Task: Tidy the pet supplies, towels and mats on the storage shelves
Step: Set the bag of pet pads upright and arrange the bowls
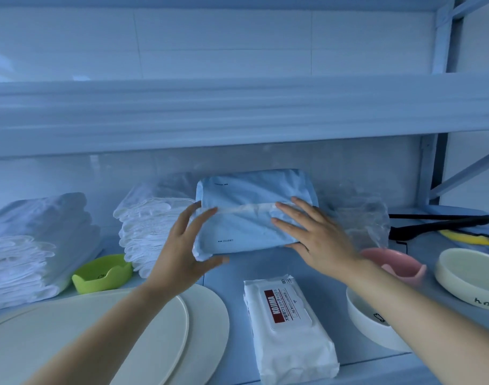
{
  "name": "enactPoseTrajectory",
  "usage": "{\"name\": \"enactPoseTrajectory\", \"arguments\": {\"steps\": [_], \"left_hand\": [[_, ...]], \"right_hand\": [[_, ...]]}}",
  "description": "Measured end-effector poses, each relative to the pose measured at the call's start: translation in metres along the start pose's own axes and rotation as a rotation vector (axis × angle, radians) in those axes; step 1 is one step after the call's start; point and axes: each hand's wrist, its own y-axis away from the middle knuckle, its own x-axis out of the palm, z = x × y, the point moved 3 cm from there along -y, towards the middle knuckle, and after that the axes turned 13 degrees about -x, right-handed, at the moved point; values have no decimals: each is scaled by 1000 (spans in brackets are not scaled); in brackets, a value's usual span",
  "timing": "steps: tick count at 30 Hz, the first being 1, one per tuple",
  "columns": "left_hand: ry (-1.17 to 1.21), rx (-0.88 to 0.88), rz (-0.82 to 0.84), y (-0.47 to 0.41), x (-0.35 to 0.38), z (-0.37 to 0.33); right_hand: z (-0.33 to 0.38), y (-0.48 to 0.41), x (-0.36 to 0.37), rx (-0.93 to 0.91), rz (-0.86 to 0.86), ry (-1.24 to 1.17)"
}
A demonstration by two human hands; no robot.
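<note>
A light blue pack of folded pads point(246, 198) lies at the back middle of the shelf point(232, 270). My left hand point(186, 245) touches its left end with straight spread fingers, thumb under the front corner. My right hand point(315, 234) rests flat on its right front part, fingers straight. Two stacks of white towels stand to the left, one point(149, 223) beside the pack and one point(35, 245) at the far left. A white wet-wipes pack point(290, 326) with a red label lies near the front edge.
A green cat-shaped dish point(101, 273) sits between the towel stacks. Cream oval mats point(126, 337) lie front left. A pink bowl point(396, 263), a white bowl point(374, 326) and a cream bowl point(468, 276) stand right. Crumpled clear plastic point(360, 218) and black-and-yellow tongs point(443, 223) lie behind them.
</note>
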Motion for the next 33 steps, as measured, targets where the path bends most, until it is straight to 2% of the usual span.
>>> {"name": "enactPoseTrajectory", "arguments": {"steps": [2, 10, 14, 18, 22, 25, 27, 30, 33], "left_hand": [[-15, -7, 11, 8, 10, 8], [74, 51, -165, -9, 2, -1], [159, 88, -210, -26, -14, -9], [204, 42, -226, -34, -10, -11], [322, -94, -159, -35, 3, -3], [279, -237, -40, -30, 20, 17], [239, -255, -13, -26, 31, 26], [271, -264, -61, -25, 36, 21], [207, -215, -126, -27, 34, 12]], "right_hand": [[2, 1, 1, -2, -4, -5], [-12, -11, -12, 62, -103, -78], [-32, -26, -30, 235, -268, -84], [-35, -24, -23, 414, -307, -50], [-28, -21, -10, 523, -355, -98], [-23, -18, -2, 533, -369, -144], [-22, -14, 3, 523, -377, -177], [-24, -9, 4, 532, -409, -225], [-32, -10, -1, 547, -456, -238]]}}
